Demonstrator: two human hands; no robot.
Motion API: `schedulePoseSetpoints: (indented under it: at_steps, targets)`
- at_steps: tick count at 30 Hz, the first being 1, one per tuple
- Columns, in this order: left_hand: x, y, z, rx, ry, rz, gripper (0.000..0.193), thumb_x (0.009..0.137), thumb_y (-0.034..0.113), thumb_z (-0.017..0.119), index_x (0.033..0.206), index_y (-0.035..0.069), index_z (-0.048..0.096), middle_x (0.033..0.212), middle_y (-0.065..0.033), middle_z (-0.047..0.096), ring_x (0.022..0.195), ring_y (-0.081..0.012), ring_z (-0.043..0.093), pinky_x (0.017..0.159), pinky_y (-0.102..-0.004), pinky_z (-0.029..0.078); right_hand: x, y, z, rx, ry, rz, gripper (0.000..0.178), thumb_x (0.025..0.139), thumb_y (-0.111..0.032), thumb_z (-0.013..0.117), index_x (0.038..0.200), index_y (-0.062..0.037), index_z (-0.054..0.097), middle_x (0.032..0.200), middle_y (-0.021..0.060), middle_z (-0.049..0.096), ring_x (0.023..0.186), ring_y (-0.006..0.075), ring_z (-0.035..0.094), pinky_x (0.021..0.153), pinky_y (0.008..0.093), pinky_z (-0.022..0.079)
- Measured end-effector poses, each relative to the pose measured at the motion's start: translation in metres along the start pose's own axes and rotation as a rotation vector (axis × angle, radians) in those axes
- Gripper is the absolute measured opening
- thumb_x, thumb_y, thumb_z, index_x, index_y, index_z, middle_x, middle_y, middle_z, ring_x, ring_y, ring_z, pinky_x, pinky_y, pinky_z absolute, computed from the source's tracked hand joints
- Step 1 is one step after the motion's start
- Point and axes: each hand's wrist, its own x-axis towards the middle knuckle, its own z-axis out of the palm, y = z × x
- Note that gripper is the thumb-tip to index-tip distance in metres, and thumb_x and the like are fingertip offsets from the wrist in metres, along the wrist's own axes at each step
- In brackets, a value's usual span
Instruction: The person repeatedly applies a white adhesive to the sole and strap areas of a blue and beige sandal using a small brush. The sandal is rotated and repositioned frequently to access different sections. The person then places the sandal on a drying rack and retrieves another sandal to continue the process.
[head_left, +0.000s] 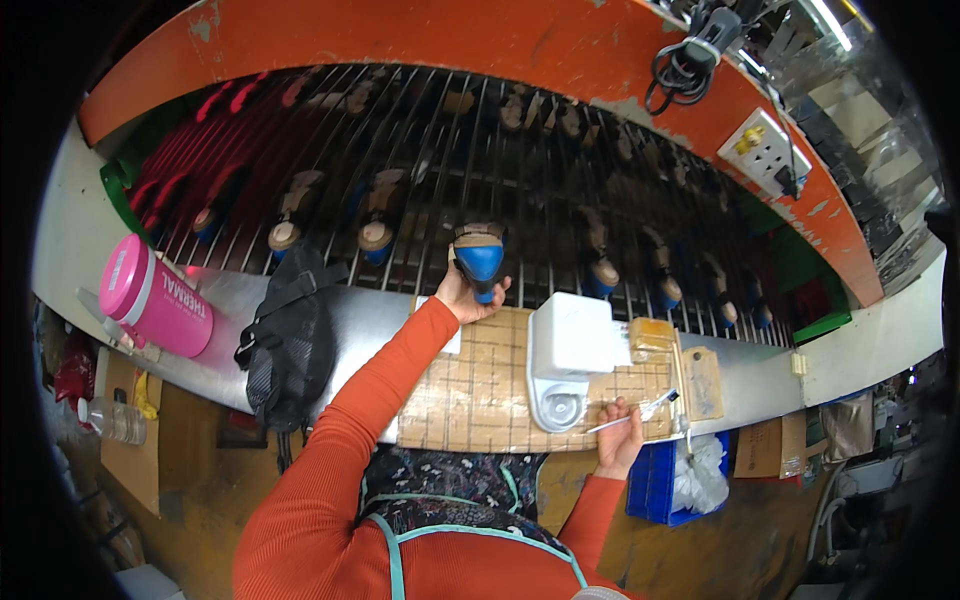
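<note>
My left hand [474, 296] is closed around a shoe last [478, 258], blue at the end facing me, with a tan and dark shoe part on it. It is held over the near edge of the rack of metal rods [540, 270]. Low on the right, my right hand [621, 438] pinches a small brush [656, 405] with a thin pale handle and a dark tip. Just left of that hand stands a white dispenser [573, 335] with a round dish [560, 407] at its front. Both rest on a grid-marked brown board [470, 400].
Several shoes on lasts [375, 235] lie on the rods. A pink thermal jug [155, 300] and a black bag [290, 345] stand left on the metal ledge. An orange frame [400, 35] arches behind, bearing a power socket [765, 152]. Below right is a blue crate [652, 485].
</note>
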Motion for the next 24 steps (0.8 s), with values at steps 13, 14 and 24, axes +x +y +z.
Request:
schedulePoseSetpoints:
  at_steps: [13, 14, 24]
  targets:
    - [0.065, 0.06, -0.041, -0.074, 0.156, 0.267, 0.096, 0.067, 0.092, 0.039, 0.105, 0.006, 0.056, 0.088, -0.0175, 0.057, 0.061, -0.0241, 0.054, 0.049, -0.031, 0.042, 0.237, 0.003, 0.075, -1.285, 0.313, 0.088, 0.06, 0.082, -0.058, 0.068, 0.095, -0.0003, 0.055, 0.077, 0.0043, 0.058, 0.055, 0.012, 0.059, 0.042, 0.0237, 0.041]
    - [0.06, 0.06, -0.042, -0.162, 0.169, 0.246, 0.093, 0.068, 0.089, 0.043, 0.107, 0.006, 0.055, 0.091, -0.0186, 0.056, 0.063, -0.0247, 0.054, 0.049, -0.031, 0.042, 0.252, 0.009, 0.076, -1.277, 0.332, 0.159, 0.063, 0.082, -0.059, 0.067, 0.096, 0.001, 0.055, 0.075, 0.0049, 0.058, 0.051, 0.0133, 0.059, 0.039, 0.0251, 0.04]
    - [0.043, 0.062, -0.037, -0.104, 0.043, 0.308, 0.07, 0.085, 0.072, 0.039, 0.112, 0.01, 0.056, 0.094, -0.0174, 0.057, 0.064, -0.0233, 0.052, 0.049, -0.0282, 0.042, 0.291, 0.025, 0.045, -1.093, 0.43, 0.302, 0.054, 0.08, -0.03, 0.079, 0.11, -0.0031, 0.044, 0.081, 0.0054, 0.058, 0.047, 0.0122, 0.052, 0.04, 0.0257, 0.037]
